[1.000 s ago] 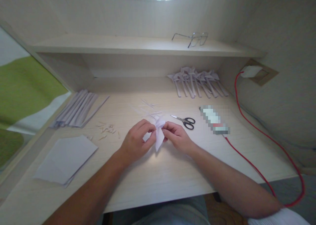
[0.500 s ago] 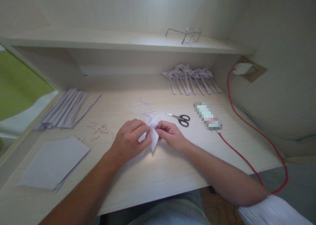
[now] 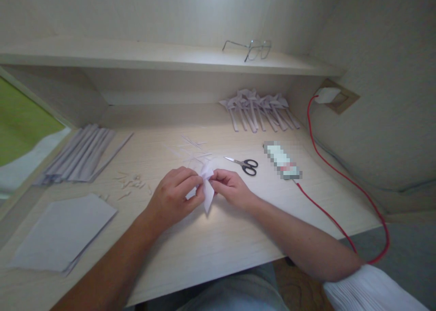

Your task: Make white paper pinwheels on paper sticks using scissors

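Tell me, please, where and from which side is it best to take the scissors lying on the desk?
Probably at the black handle loops of the scissors, coming from above on the right. They lie flat, blades shut and pointing left toward the right hand, handles toward the red cable.

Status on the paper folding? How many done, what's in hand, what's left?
Done: a row of folded paper pieces lies at the back of the desk; I can't count them exactly. In hand: the left hand and right hand pinch one white folded piece between them. Left: a stack of flat sheets and a bundle of paper strips lie unused. Scissors lie idle.
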Demonstrator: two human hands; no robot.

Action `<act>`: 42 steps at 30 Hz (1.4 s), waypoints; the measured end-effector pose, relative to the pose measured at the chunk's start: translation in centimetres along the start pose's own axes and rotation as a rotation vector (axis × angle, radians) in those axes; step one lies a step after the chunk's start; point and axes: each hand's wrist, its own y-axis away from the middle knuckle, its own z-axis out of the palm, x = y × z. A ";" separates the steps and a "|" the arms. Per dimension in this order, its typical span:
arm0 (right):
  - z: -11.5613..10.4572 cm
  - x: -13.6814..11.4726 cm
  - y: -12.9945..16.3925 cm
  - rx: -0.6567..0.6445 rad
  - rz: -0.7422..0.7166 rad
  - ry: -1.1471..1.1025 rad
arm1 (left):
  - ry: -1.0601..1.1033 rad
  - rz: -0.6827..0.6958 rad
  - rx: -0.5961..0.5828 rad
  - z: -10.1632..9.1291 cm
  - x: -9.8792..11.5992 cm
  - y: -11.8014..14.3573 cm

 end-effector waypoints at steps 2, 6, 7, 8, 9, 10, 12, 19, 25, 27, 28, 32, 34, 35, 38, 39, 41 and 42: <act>0.0 0.0 0.0 -0.005 -0.001 -0.018 | -0.002 0.003 -0.018 -0.1 0.1 -0.1; -0.2 0.1 0.0 -0.018 0.011 -0.078 | -0.026 0.017 -0.043 -0.3 0.3 -0.2; -0.3 0.2 0.0 -0.023 0.018 -0.099 | -0.030 0.018 -0.045 -0.3 0.4 -0.3; -0.3 0.2 0.0 -0.029 0.026 -0.120 | -0.033 0.011 -0.042 -0.4 0.6 -0.3; -0.4 0.3 -0.1 -0.034 0.036 -0.143 | -0.031 -0.002 -0.035 -0.5 0.8 -0.4; -0.5 0.4 -0.1 -0.038 0.045 -0.166 | -0.026 -0.020 -0.024 -0.6 1.0 -0.4; -0.7 0.5 -0.1 -0.042 0.058 -0.211 | -0.008 -0.062 0.015 -0.7 1.4 -0.6; -0.8 -0.1 0.0 -0.047 0.079 -0.354 | 0.120 -0.122 0.126 -2.0 2.7 -1.2; -0.8 -0.6 0.2 -0.073 0.107 -0.409 | 0.182 -0.133 0.154 -2.8 3.4 -1.3; -0.8 -0.3 0.3 -0.083 0.108 -0.398 | 0.190 -0.147 0.159 -2.7 3.5 -1.2; -0.9 -0.2 0.3 -0.090 0.107 -0.388 | 0.194 -0.151 0.165 -2.7 3.5 -1.1; -1.0 0.4 0.2 -0.094 0.085 -0.329 | 0.218 -0.169 0.177 -2.2 3.5 -0.9; -1.0 0.4 0.1 -0.082 0.066 -0.298 | 0.226 -0.182 0.180 -1.9 3.6 -0.9; -1.0 0.3 0.1 -0.074 0.056 -0.282 | 0.228 -0.189 0.182 -1.8 3.6 -0.9; -0.9 -0.4 0.1 -0.045 0.026 -0.232 | 0.226 -0.201 0.187 -1.5 3.4 -0.8; -0.9 -0.7 0.1 -0.033 0.018 -0.213 | 0.221 -0.200 0.185 -1.4 3.2 -0.8; -0.8 -1.3 0.1 -0.009 -0.001 -0.174 | 0.196 -0.180 0.179 -1.3 2.9 -0.7; -0.8 -1.5 0.1 0.006 -0.011 -0.153 | 0.177 -0.165 0.174 -1.2 2.7 -0.7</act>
